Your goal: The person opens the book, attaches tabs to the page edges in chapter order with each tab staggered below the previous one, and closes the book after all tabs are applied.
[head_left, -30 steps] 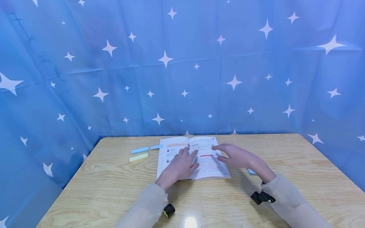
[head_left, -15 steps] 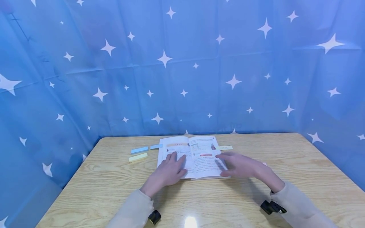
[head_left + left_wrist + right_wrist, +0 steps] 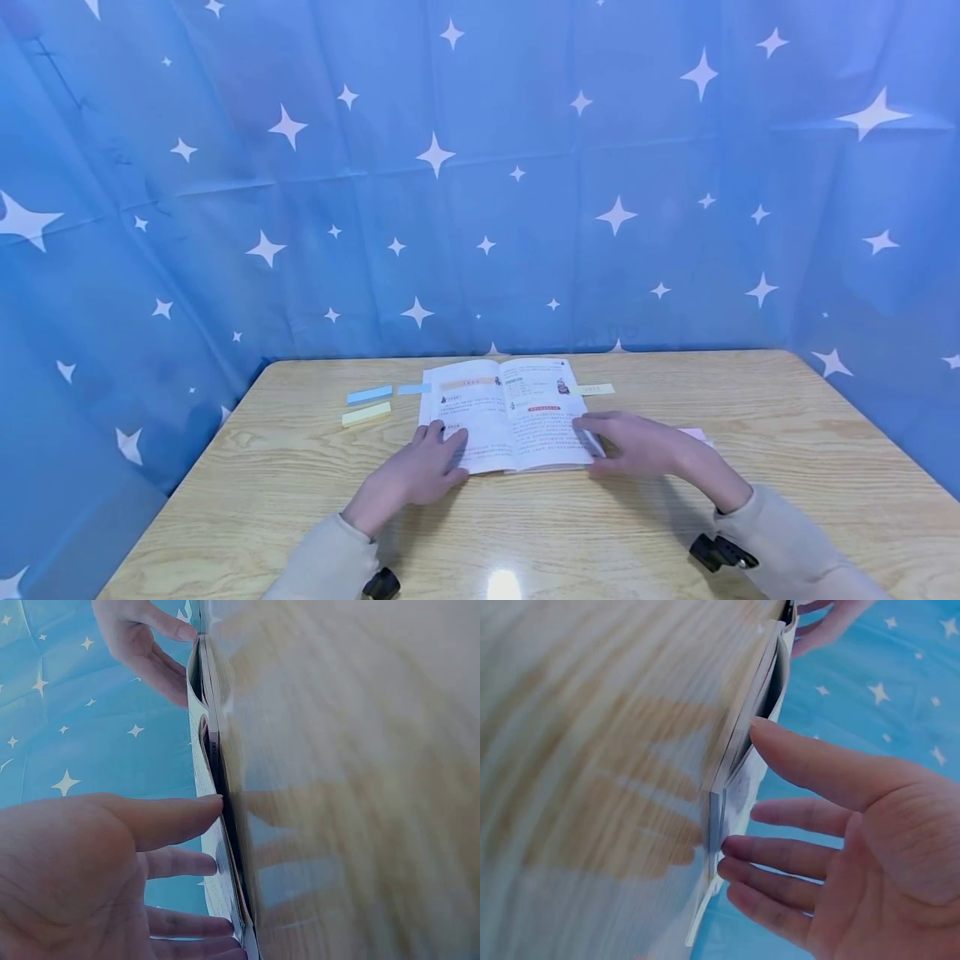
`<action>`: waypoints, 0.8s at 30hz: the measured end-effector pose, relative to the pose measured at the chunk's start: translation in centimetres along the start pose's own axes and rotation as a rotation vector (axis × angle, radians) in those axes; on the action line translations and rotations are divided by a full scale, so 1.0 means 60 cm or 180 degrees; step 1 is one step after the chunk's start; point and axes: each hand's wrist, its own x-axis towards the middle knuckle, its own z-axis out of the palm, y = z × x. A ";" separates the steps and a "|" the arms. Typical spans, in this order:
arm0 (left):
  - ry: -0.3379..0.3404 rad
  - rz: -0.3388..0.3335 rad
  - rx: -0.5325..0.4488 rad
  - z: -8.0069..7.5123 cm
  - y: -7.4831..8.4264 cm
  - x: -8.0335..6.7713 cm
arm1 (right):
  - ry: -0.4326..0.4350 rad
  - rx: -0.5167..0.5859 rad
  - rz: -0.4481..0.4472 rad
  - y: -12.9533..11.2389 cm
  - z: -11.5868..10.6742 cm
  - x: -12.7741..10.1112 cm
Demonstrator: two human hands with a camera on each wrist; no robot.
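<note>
An open book (image 3: 551, 437) with printed pages lies on the table, its spine running away from the person. My left hand (image 3: 416, 467) rests at the lower left corner of the left page, fingers extended over it. The left wrist view shows that thumb (image 3: 176, 819) at the book's near edge. At the right page's lower outer edge is my right hand (image 3: 637, 446), fingers loosely extended. Its thumb (image 3: 802, 754) reaches the near edge in the right wrist view. A blue sticky tab (image 3: 414, 389) juts from the left side, a yellow tab (image 3: 596, 389) from the right.
Left of the book lie a blue strip pad (image 3: 369, 394) and a yellow strip pad (image 3: 366, 414) on the wooden table (image 3: 285, 500). A pink slip (image 3: 696, 434) shows partly behind the right forearm. A blue star-patterned curtain (image 3: 480, 192) hangs at the back.
My left hand has slid from the book's middle toward its lower left corner. My right hand has moved down and outward to the right page's edge, uncovering the yellow tab.
</note>
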 end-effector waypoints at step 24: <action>-0.0204 -0.0014 0.0166 0.002 0.004 -0.001 | -0.0051 0.0003 0.0108 -0.018 0.004 0.000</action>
